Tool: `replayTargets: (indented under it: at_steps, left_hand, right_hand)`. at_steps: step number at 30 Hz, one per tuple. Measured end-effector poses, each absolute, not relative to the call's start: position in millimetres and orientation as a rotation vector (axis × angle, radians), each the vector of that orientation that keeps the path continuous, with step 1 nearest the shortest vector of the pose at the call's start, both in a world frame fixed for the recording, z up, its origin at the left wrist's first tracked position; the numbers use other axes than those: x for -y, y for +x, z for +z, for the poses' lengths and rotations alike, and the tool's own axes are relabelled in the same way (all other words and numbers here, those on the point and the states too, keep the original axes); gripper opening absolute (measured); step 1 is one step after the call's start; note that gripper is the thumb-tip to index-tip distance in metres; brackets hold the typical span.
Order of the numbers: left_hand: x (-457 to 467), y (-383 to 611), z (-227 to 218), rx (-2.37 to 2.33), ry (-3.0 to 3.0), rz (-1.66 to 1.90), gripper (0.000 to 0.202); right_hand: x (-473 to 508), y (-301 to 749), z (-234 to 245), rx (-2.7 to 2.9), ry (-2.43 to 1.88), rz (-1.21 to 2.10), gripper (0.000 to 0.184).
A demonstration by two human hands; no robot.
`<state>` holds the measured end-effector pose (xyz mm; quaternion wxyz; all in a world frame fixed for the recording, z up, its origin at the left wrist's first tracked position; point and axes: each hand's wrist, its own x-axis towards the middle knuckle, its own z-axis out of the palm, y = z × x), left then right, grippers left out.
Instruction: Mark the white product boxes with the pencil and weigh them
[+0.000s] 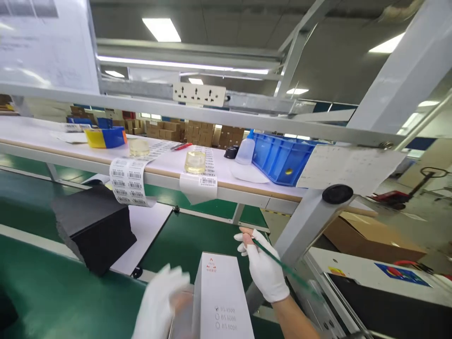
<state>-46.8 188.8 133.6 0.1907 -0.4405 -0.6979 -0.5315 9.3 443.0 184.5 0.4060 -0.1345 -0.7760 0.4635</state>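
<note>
**White carton held at near edge, brush in right hand**

We held a white carton (222, 296) upright at the near edge of the green conveyor belt (63, 292), checkbox print facing us. Our left hand (160, 301), gloved and motion-blurred, sat against the carton's left side; we could not tell if its fingers were closed round it. Our right hand (263, 273), also gloved, was closed on a thin green-handled brush (282, 268), just right of the carton's top. We judged the step as carton prep with the brush in hand; the next move would call for steadying the carton and bringing the brush tip to it. A black box (93, 226) sat on the left. On the far shelf (42, 136): barcode label strips (129, 181), a jar of yellowish liquid (195, 161), a blue crate (282, 157).
</note>
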Motion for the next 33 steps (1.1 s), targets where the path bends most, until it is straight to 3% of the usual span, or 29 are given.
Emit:
replayTargets:
  at_steps: [2, 4, 7, 10, 14, 18, 21, 24, 27, 29, 33]
  left_hand:
    - [-214, -101, 185, 1.777, -1.166, -1.104, 0.034]
    - [-241, -146, 236, 1.703, -0.977, -1.049, 0.026]
    - [-275, -190, 285, 1.695, -0.891, -0.994, 0.039]
    - [-289, -210, 293, 1.778, -0.843, -0.933, 0.048]
    - [-289, -215, 280, 1.732, -0.864, -0.92, 0.046]
    - [-287, -211, 277, 1.72, -0.861, -0.897, 0.046]
    - [-284, -212, 285, 1.807, -0.891, -0.835, 0.057]
    - [-270, -215, 291, 1.879, -1.036, -0.786, 0.076]
    - [-246, -199, 272, 1.883, -1.155, -0.777, 0.086]
    - [-225, -166, 237, 1.932, -1.146, -0.861, 0.081]
    - [-179, -57, 142, 2.072, -1.416, -1.232, 0.073]
  right_hand:
    - [-445, -4, 212, 1.98, -0.141, 0.903, 0.033]
    - [-446, -20, 244, 1.951, 0.026, 0.521, 0.024]
    - [-447, -44, 284, 1.88, 0.138, 0.072, 0.014]
    - [-446, -65, 305, 1.947, 0.124, -0.087, 0.02]
    - [-444, -82, 307, 2.017, 0.068, -0.181, 0.013]
    - [-444, -88, 305, 2.0, 0.061, -0.318, 0.018]
    - [-438, -83, 306, 1.906, 0.151, -0.384, 0.022]
    - [-425, -65, 299, 1.866, 0.316, -0.213, 0.026]
    - [-416, -34, 271, 1.903, 0.241, 0.302, 0.014]
    - [-419, -9, 240, 1.897, -0.035, 0.653, 0.013]
    - [-437, 38, 174, 1.893, -0.599, 1.105, 0.032]
